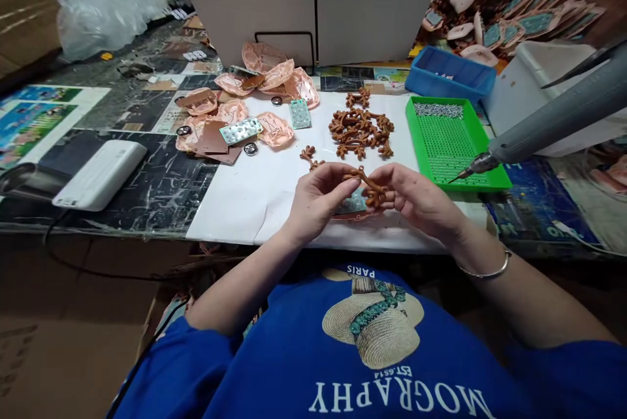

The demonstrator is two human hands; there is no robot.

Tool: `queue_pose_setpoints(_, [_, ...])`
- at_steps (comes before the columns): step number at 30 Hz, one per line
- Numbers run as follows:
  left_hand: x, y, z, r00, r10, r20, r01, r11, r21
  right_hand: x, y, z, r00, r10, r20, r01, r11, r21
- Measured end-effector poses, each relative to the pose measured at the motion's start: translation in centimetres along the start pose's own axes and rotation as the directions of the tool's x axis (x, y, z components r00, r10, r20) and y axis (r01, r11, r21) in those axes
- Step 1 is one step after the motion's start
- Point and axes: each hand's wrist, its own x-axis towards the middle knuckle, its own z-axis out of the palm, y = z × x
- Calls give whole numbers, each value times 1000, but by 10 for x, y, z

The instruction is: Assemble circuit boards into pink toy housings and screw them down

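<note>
Between my two hands is a brown branch-shaped plastic piece (368,185), with knobbed ends. My left hand (318,200) pinches its left end between thumb and fingers. On the right, my right hand (416,197) has its fingers closed about the knobbed end. Beneath them, partly hidden, lies a pink shell with a circuit board (353,202) on the white sheet (240,203). Just beyond my left hand is a loose brown piece (308,155), and a pile of similar brown pieces (360,128) lies farther back.
A green tray (494,171) of small screws sits right, with a grey electric screwdriver (548,106) hanging over it. Behind are a blue bin (448,76) and a large white carton (294,1). Pink shells (277,128) and boards lie left, beyond a white power bank (100,174).
</note>
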Motion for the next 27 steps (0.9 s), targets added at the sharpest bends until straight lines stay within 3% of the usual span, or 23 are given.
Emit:
queue_pose_setpoints(3, [-1,-3,5,993,-41,-115,29,994,-103,-1,10,8,984,-123,-132,134,988,79])
queue_pose_setpoints(6, [-6,-7,16,994,-97,-58,89,989,-120,1,19,19,925,-203,-320,249,962,110])
queue_pose_setpoints(9, [-11,-12,22,999,-48,18,47,998,32,3,21,20,874,-236,-425,311,943,116])
queue_pose_setpoints(11, [-12,-17,20,988,137,64,-150,949,279,1,18,11,877,-230,-422,290,954,82])
queue_pose_setpoints(12, [-12,-19,17,962,247,112,-271,861,429,-1,15,4,885,-220,-410,261,964,46])
queue_pose_setpoints(14, [-10,-25,9,887,380,261,-450,592,669,-5,10,-12,910,-183,-373,175,983,-56])
queue_pose_setpoints(16, [-9,-31,0,848,360,389,-514,378,770,-9,6,-25,938,-120,-325,72,985,-156])
queue_pose_setpoints(17, [-9,-34,-3,846,320,426,-521,325,789,-10,6,-30,954,-76,-289,18,980,-198])
queue_pose_setpoints(21, [-12,-39,-8,855,211,473,-518,310,798,-10,7,-33,989,23,-143,-72,937,-343])
queue_pose_setpoints(27, [-16,-33,-10,855,189,484,-519,309,797,-4,13,-29,986,-60,-158,-22,882,-470])
